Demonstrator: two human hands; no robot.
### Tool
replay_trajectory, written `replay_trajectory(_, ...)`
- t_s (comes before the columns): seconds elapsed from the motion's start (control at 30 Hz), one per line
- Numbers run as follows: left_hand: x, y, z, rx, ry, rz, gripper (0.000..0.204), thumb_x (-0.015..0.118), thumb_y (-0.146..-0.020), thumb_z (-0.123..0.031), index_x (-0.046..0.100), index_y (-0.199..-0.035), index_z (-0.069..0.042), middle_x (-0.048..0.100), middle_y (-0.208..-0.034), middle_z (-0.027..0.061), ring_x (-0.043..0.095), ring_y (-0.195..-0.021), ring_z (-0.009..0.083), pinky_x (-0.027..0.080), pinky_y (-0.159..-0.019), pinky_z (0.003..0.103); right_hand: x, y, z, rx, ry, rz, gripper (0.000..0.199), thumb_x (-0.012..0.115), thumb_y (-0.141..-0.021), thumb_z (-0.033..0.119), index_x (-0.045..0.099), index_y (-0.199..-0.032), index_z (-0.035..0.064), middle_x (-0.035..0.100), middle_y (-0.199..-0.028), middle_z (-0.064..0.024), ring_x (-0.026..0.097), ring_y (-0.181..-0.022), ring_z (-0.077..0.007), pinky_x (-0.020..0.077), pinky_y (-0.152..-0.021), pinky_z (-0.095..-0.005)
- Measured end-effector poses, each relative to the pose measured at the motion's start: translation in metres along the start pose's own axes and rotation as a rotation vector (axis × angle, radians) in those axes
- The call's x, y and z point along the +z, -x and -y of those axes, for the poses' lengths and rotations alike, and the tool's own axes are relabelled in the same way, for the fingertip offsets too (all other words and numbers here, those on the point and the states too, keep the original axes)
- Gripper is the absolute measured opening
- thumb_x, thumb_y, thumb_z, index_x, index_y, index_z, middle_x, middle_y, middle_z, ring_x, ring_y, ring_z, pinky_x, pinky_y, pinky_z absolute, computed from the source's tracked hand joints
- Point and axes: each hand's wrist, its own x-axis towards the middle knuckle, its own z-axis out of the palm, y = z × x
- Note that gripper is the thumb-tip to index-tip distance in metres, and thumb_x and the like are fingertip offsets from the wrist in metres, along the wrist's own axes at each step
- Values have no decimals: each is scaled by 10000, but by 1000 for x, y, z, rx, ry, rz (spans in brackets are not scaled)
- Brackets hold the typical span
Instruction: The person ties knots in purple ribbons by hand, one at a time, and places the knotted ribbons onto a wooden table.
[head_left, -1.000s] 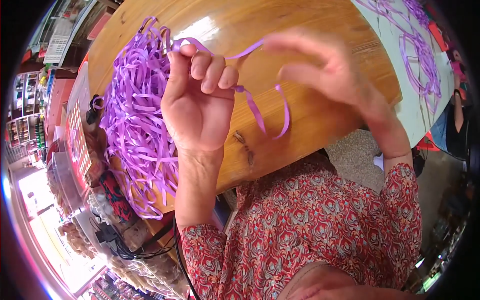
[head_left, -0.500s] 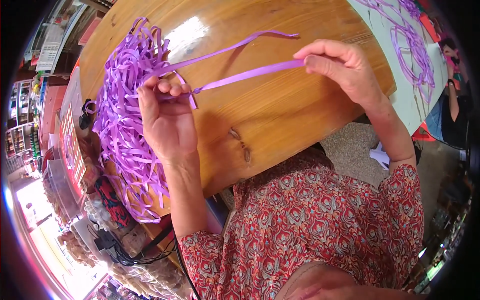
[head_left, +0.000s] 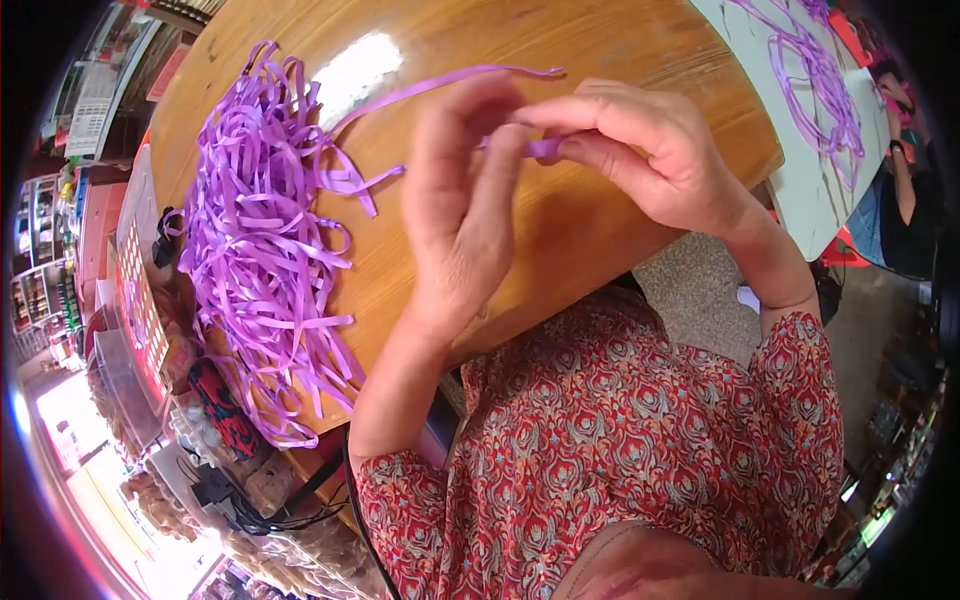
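Observation:
Above the wooden table, my right hand (head_left: 645, 150) pinches a short stretch of purple ribbon (head_left: 545, 149) between thumb and fingertips. Close against it is my left hand (head_left: 462, 190), its thumb upright beside the ribbon and its fingers curved but smeared by motion. Whether the left fingers grip the ribbon cannot be made out. Behind both hands, a loose purple strip (head_left: 430, 88) lies across the table toward the far side. To the left of my left hand spreads a big tangled heap of purple ribbons (head_left: 265, 215).
The wooden table (head_left: 600, 45) has its near edge by my body. On the right, a pale table (head_left: 800, 190) carries more purple ribbon (head_left: 815, 90), with another person's arm (head_left: 905, 185) beyond it. Black cables (head_left: 240, 505) and bagged goods crowd the lower left.
My left hand has moved right, away from the ribbon heap, and now meets my right hand. The long stretch of ribbon held taut between them is gone from view; the loose strip shifted slightly left.

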Motion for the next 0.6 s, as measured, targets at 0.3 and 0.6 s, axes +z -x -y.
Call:
replay_trajectory(0.3,5,4,-3,-548,267,107,93,637,-872,-99,646,-906,-13,559,-801,-49,467,-716,28,380,-627,174,-29,13,0,-52,387,-152,254,686,-772,26,634,-1018,-9,613,-774,-74,583,-660,-147,447,-585,-248)
replay_trajectory(0.6,-1,10,-3,-694,442,-17,71,672,-836,-70,655,-879,-16,578,-785,-36,479,-709,36,381,-637,181,-41,18,-9,-16,277,-161,250,685,-774,35,646,-1018,-6,625,-823,-67,589,-758,-160,445,-639,-250)
